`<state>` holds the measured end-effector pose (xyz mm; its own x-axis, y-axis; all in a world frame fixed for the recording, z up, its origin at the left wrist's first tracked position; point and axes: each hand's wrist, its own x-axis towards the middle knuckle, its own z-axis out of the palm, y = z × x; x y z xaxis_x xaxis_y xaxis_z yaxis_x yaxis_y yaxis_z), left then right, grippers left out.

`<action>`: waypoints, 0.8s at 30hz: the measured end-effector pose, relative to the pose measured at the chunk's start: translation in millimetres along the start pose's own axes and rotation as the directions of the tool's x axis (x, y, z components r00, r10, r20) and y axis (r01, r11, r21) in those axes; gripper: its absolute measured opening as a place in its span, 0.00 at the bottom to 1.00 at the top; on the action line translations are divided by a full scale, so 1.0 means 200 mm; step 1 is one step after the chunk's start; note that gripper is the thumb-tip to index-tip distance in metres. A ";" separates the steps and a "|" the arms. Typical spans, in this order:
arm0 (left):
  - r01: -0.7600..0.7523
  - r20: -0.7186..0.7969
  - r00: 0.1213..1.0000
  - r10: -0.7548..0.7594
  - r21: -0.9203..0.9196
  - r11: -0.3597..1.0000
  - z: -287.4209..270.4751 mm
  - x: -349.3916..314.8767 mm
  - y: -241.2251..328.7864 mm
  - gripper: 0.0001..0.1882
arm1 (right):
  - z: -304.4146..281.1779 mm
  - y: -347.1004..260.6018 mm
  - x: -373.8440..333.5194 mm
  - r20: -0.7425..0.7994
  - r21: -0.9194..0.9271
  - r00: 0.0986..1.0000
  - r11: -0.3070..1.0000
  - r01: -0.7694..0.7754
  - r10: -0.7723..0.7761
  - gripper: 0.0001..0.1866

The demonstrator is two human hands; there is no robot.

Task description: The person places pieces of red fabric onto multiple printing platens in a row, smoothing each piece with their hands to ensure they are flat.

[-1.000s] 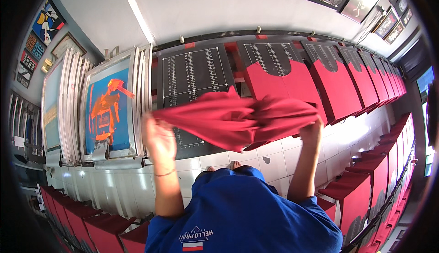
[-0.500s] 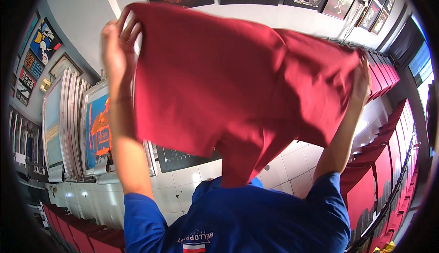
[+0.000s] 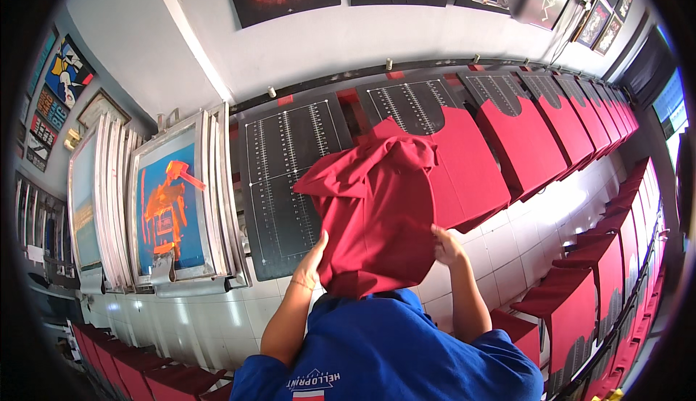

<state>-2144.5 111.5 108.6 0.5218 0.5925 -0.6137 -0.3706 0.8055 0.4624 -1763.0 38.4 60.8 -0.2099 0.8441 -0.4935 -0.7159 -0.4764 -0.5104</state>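
Observation:
A dark red T-shirt (image 3: 377, 216), bunched and folded at its upper part, hangs between my hands in front of my chest. My left hand (image 3: 312, 262) is closed on its lower left edge, the fingers partly behind the cloth. On the opposite edge my right hand (image 3: 448, 247) grips the fabric between thumb and fingers. The shirt's upper left part overlaps a bare black printing board (image 3: 279, 183) with white ruler marks. Right of it, a similar board (image 3: 395, 100) has red cloth (image 3: 464, 165) over its near part, partly behind the shirt.
More boards draped in red cloth (image 3: 518, 140) run off to the right along the wall. Framed printing screens (image 3: 170, 205) lean at the left, one stained orange. Another row of red-covered boards (image 3: 573, 299) stands at the right. White floor tiles (image 3: 500, 278) lie between the rows.
The shirt was spread wide and raised high between both hands. Now it is lower, nearer my body and gathered, with my hands closer together; the boards behind it have come into view.

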 end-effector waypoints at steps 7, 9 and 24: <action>0.235 0.192 0.955 -0.226 -0.026 0.972 0.09 -0.15 -0.13 0.25 | -0.02 0.35 0.04 -0.110 -0.335 0.993 0.942 0.009 -0.048 0.12; -0.059 0.184 0.983 0.006 0.283 0.957 0.14 -0.14 -0.09 0.24 | -0.12 0.40 0.12 0.045 -0.310 0.981 0.931 0.194 -0.190 0.15; -0.693 0.018 0.709 0.705 -0.162 0.702 0.37 -0.72 1.07 0.23 | 0.57 -0.90 0.22 0.090 -0.393 0.504 0.435 0.810 -0.859 0.22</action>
<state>-2241.3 197.2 343.3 0.1226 0.9876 -0.0984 -0.7466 0.1571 0.6465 -1719.3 189.5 212.6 0.4488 0.8571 0.2529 -0.2191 0.3799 -0.8987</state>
